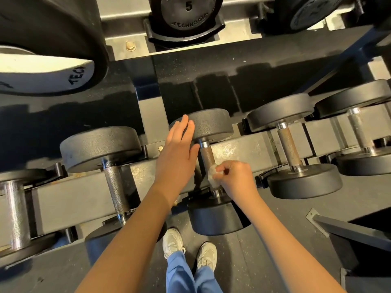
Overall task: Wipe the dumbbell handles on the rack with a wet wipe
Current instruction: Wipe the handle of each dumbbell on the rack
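A black dumbbell (211, 125) lies on the grey rack (69, 199) in the middle of the view, its knurled handle (207, 155) running toward me. My right hand (237, 178) pinches a crumpled white wet wipe (212, 175) against the near part of that handle. Fingers straight, my left hand (177, 151) rests flat on the left side of the dumbbell's far head. Its near head (213, 218) sits just below my right wrist.
More dumbbells lie on the same rack: one at the left (114, 187), two at the right (289, 146) (359, 132). A bigger chrome handle (14, 212) shows at the far left. An upper shelf holds a dumbbell marked 5 (186, 11). My shoes (190, 250) stand on dark floor.
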Available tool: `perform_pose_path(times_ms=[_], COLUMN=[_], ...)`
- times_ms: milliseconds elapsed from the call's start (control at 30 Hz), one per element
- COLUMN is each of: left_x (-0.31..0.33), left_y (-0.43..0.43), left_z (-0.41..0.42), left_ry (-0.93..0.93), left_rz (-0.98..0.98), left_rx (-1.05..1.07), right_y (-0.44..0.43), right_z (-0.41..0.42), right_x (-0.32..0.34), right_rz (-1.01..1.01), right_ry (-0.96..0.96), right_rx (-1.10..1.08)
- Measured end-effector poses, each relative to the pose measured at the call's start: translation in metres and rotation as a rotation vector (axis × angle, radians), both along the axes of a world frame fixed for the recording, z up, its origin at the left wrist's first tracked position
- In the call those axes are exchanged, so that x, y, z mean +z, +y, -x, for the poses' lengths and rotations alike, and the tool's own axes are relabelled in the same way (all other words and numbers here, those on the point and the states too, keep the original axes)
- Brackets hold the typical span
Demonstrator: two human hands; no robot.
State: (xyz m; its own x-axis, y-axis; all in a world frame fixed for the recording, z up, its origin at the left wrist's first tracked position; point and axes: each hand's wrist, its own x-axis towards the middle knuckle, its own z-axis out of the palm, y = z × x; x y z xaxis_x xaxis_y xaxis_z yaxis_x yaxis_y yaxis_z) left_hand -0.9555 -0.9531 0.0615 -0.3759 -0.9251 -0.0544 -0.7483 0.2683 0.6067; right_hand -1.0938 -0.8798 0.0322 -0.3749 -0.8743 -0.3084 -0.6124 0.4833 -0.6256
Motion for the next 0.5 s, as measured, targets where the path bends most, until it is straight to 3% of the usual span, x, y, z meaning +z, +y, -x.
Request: perform_pose_path(times_ms=[133, 233, 367, 500], left_x=[0.004, -0.001, -0.011, -0.018], left_y=[0.009, 0.034, 0.059, 0.062], left_z=[-0.004, -0.015, -0.013, 0.0], left_ry=[-0.028, 0.065, 0.378, 0.51], left_rz=[0.043, 0.071, -0.424, -0.496], left_rx=[0.003, -0.02, -0.067, 0.107], right_y=[0.014, 0.02, 0.019, 0.018], right_z=[0.008, 0.013, 0.01, 0.004], right_x=[0.013, 0.015, 0.019, 0.018], right_rz=[-0.19, -0.06, 0.107, 0.135], right_ry=[-0.014, -0.081, -0.297, -0.43], right_rx=[0.058, 0.027, -0.029, -0.034])
